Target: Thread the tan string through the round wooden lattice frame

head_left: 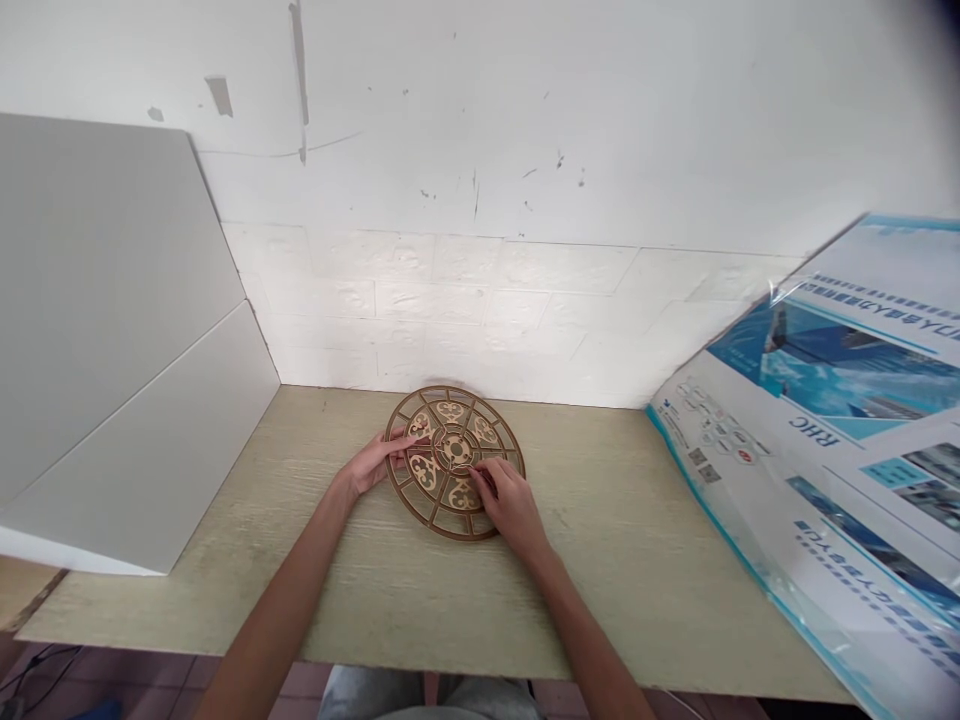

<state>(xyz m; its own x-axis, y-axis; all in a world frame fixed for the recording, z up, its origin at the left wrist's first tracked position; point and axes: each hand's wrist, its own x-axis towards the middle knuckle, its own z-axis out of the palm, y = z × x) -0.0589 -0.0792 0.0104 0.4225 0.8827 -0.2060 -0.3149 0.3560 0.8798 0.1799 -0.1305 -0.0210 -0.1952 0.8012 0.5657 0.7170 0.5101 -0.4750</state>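
Note:
A round brown openwork disc (454,450) with spokes, rings and pale scroll-patterned inserts stands slightly tilted near the back of the table. My left hand (375,462) grips its left side, with the thumb over the front and the other fingers partly hidden behind the rim. My right hand (511,498) is closed in a pinch at the disc's lower right, close to the central ring. Whatever lies between those fingertips, if anything, is too small or too hidden to name.
The pale wooden tabletop (420,610) runs back to a white brick-patterned wall (465,290). Grey panels (135,330) rise on the left. A plastic-covered printed poster (832,440) slopes along the right side. Cables (45,665) show on the floor at lower left.

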